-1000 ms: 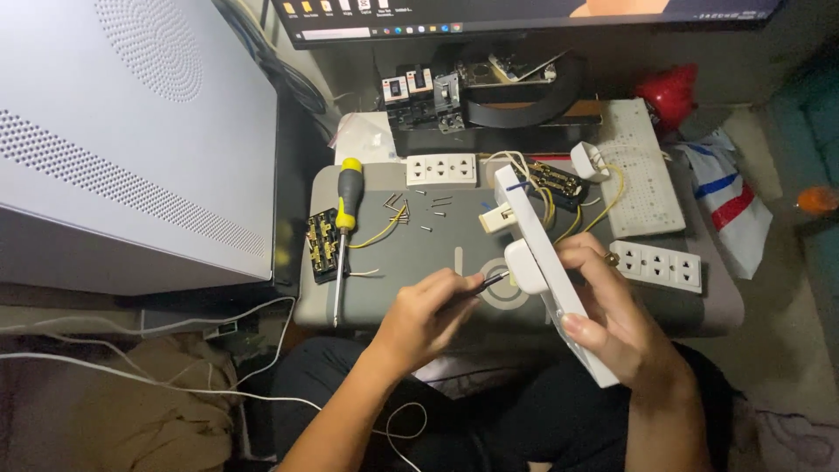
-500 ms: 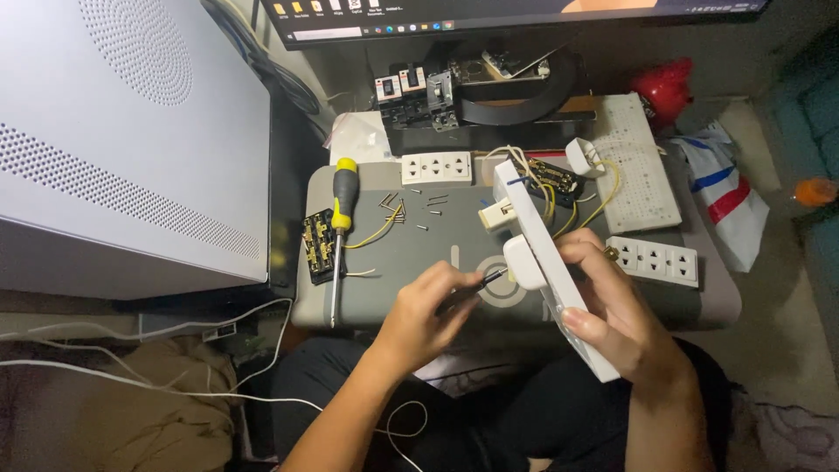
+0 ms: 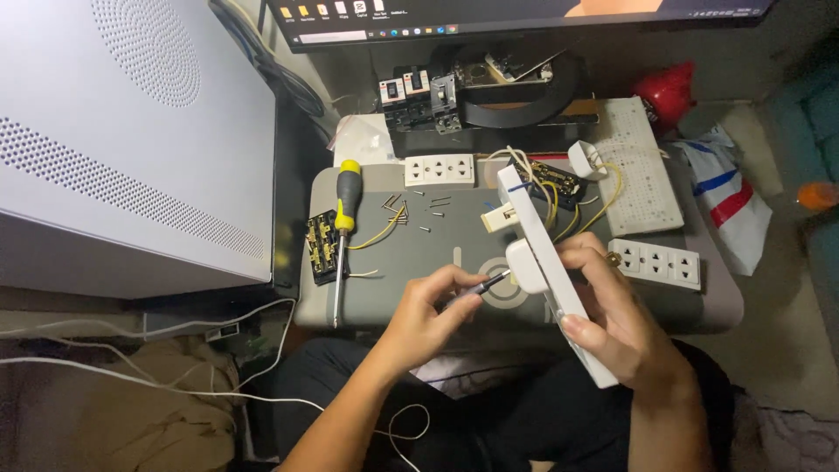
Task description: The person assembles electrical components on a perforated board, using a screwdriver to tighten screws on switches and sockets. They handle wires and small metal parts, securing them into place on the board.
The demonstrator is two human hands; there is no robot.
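My right hand (image 3: 612, 319) grips a long white socket panel (image 3: 546, 262), held on edge above a grey lap table (image 3: 419, 253). White socket modules (image 3: 527, 267) and yellow wires (image 3: 559, 205) hang off the panel's left face. My left hand (image 3: 428, 315) pinches a small dark screwdriver (image 3: 479, 287), whose tip touches the lower white module.
On the table lie a yellow-and-black screwdriver (image 3: 343, 218), a black terminal block (image 3: 322, 246), loose screws (image 3: 419, 210), and two white triple sockets (image 3: 440, 170) (image 3: 655, 262). A perforated white board (image 3: 642, 166) sits at the right. A large white case (image 3: 122, 140) stands left.
The view has shifted slightly; both hands stay in place, the small screwdriver still against the module on the panel.
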